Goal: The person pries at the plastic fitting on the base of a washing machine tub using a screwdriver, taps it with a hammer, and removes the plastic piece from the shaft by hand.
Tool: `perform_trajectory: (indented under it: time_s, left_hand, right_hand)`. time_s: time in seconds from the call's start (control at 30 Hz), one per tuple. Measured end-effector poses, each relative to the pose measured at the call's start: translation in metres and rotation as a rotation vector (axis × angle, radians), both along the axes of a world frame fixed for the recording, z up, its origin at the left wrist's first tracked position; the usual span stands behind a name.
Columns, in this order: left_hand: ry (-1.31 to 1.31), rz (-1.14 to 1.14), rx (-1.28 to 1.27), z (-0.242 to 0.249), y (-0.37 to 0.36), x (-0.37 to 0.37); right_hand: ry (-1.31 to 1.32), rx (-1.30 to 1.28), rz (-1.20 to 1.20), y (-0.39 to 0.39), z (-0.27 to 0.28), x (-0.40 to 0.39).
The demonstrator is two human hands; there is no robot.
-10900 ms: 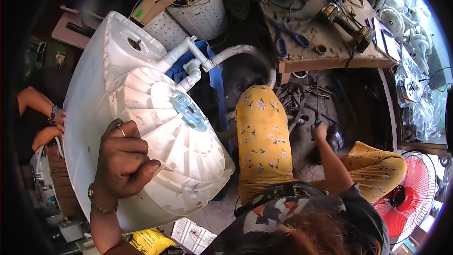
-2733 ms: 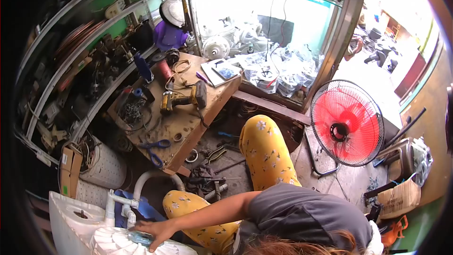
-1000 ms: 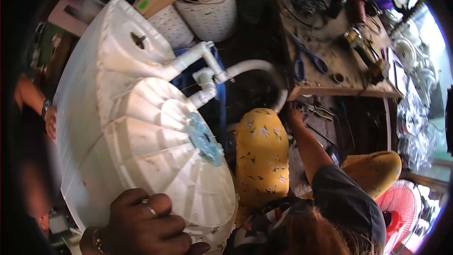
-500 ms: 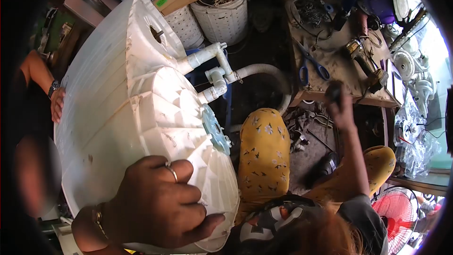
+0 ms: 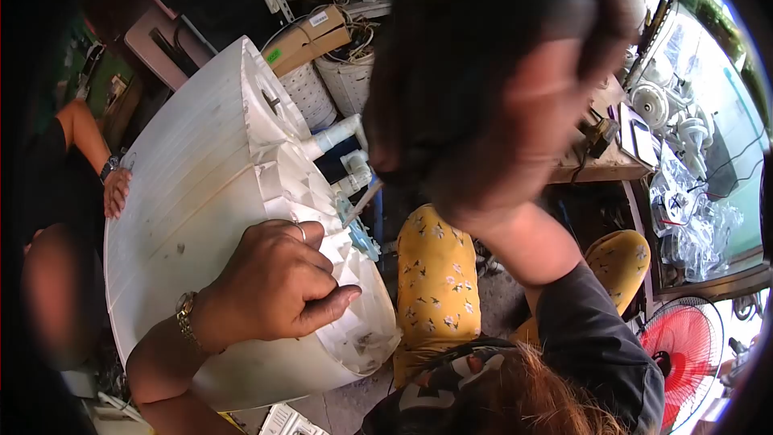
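A large white plastic tub (image 5: 189, 185) lies on its side at the left, its ribbed base facing right. My left hand (image 5: 278, 282), wearing a ring and a bracelet, has its fingers curled over the ribbed edge. Close to the camera, my right hand (image 5: 539, 121) is raised and blurred, wrapped round a dark object (image 5: 475, 48) too smeared to name. Below that object a thin pale rod (image 5: 364, 203) slants toward the light blue round part (image 5: 361, 235) on the tub's base. White pipe fittings (image 5: 334, 138) stick out above this part.
Another person's hand (image 5: 117, 192) rests on the tub's far left side. Behind stand perforated white drums (image 5: 306, 95) with a cardboard box (image 5: 306, 42). At the right are a wooden bench (image 5: 600, 167), wrapped parts (image 5: 692, 217) and a red fan (image 5: 684, 362).
My right hand has swung from beside the bench up close to the camera, bringing the dark object. The view has shifted, and my left hand remains on the tub.
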State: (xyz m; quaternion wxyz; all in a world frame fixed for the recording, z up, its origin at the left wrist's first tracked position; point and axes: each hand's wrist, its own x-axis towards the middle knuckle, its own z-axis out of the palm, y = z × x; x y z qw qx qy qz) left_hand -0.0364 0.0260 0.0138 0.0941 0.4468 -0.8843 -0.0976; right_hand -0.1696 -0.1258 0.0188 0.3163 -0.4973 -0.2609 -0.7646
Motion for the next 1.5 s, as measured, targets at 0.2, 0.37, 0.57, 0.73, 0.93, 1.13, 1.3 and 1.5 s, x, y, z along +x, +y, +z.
perform_trajectory:
  time_s: [0.2, 0.37, 0.57, 0.73, 0.93, 1.13, 1.3, 1.5]
  left_hand:
    - [0.008, 0.017, -0.011, 0.000, 0.001, -0.001]
    - [0.038, 0.049, 0.037, 0.000, 0.003, 0.001]
    - [0.027, 0.017, 0.012, 0.002, 0.002, 0.001]
    - [0.048, 0.074, 0.026, 0.002, 0.008, 0.001]
    - [0.050, 0.063, -0.042, -0.012, 0.005, -0.001]
    - [0.017, 0.010, -0.039, -0.008, -0.007, -0.008]
    - [0.039, 0.077, -0.093, -0.012, -0.002, -0.011]
    - [0.003, -0.012, 0.012, -0.008, -0.007, -0.012]
  right_hand:
    - [-0.025, -0.091, -0.150, 0.009, -0.015, 0.007]
    - [0.094, -0.071, -0.001, 0.014, -0.007, 0.008]
    - [0.212, -0.133, 0.208, 0.025, -0.013, 0.011]
    - [0.291, -0.280, 0.252, 0.037, -0.040, 0.026]
    - [0.560, -0.083, 0.384, 0.042, -0.044, -0.004]
    - [0.495, -0.042, 0.339, 0.049, -0.101, -0.023]
    - [0.788, 0.055, 0.316, 0.026, -0.070, -0.018]
    - [0.490, 0.321, 0.843, -0.029, -0.112, -0.056]
